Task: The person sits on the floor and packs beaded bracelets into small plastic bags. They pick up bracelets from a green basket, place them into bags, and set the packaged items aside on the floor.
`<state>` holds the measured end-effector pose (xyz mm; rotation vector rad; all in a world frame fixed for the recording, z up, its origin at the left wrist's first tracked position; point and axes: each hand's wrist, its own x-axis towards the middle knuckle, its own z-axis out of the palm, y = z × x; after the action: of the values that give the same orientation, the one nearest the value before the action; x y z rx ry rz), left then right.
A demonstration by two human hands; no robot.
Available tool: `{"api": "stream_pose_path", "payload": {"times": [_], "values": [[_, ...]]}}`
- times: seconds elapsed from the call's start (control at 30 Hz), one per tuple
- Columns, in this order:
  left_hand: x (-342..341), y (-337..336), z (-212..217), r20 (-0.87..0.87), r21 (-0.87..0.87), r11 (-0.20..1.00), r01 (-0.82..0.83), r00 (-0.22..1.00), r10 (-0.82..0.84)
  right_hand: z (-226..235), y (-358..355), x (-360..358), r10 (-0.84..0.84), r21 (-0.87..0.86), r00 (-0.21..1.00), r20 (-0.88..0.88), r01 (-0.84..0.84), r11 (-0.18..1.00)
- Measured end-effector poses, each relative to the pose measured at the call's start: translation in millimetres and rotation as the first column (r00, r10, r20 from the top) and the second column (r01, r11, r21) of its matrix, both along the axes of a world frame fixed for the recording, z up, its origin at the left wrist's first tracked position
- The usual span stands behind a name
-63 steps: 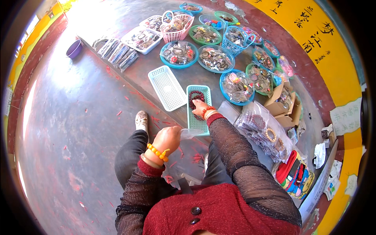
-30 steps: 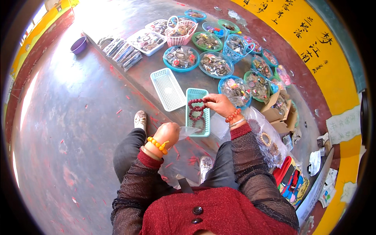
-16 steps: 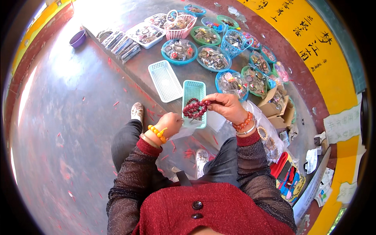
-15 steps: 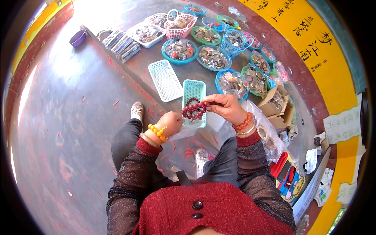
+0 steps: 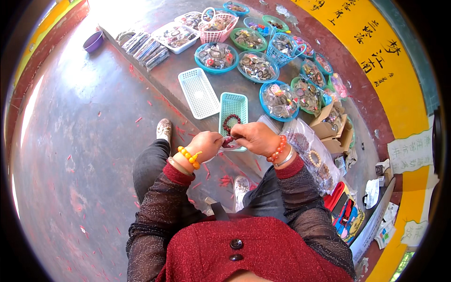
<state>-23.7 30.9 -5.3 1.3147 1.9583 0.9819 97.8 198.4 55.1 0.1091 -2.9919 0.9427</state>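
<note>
Floor [image 5: 94, 178], left of and below the fingers: grey, hard-looking, scuffed, flecked with red scraps [image 5: 226, 180]. Big clear bag [image 5: 299, 127], right of the right fingers: wrinkled film over packed bracelets [image 5: 324, 172], probably limp outside and lumpy inside. White basket [image 5: 198, 93], beyond and left of the fingertips: perforated plastic, rectangular; judged light, stiff enough to lift by its rim. Green basket [image 5: 233, 102], directly beyond the fingertips: similar lattice, narrower.

Right hand [image 5: 260, 140]: thumb and fingers bent together, pinching dark red beads [image 5: 228, 141]. Left hand [image 5: 208, 145]: fingers curled, grasping the edge of a small clear bag [image 5: 229, 147]; exact contact partly hidden.

Bag sits between the two sets of fingertips. Crumpled, see-through; expect soft, near-weightless, slippery film that collapses unless a lip is held. Hold: pinch one edge of the mouth.

Bead ring [image 5: 226, 123], lying in the green basket just beyond the right fingertips: round, glossy, maroon, closed loop.

Beads in grasp, between both hands' fingertips, at the bag; cannot tell how far inside. Judged light, hard singly, flexible as a string, apt to roll. Hold: two or three neighbours together.
</note>
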Motion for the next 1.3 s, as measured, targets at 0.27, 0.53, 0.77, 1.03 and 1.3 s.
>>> {"api": "stream_pose_path", "payload": {"times": [0.27,0.53,0.77,1.03,1.3], "values": [[-3,-1,-7,-0.141,0.003,0.999,-0.036,0.989,0.036,-19,-17,-9,0.136,0.123,0.981,-0.142,-0.119,0.985],[-6,-7,14,-0.068,-0.013,0.999,-0.044,0.997,0.043,2,20,-2,-0.216,-0.269,0.952,-0.215,0.154,0.951],[-13,-14,52,0.368,0.016,1.0,-0.014,0.93,0.007,-2,87,22,-0.26,-0.696,0.938,0.229,0.344,0.63],[-20,-21,43,0.839,0.187,0.963,-0.193,0.542,-0.055,-29,24,-1,0.311,-0.718,0.92,0.24,-0.048,0.694],[-26,-7,34,0.954,0.102,0.864,-0.493,0.295,0.055,-31,2,-7,0.091,-0.893,0.94,0.33,0.279,0.352]]}}
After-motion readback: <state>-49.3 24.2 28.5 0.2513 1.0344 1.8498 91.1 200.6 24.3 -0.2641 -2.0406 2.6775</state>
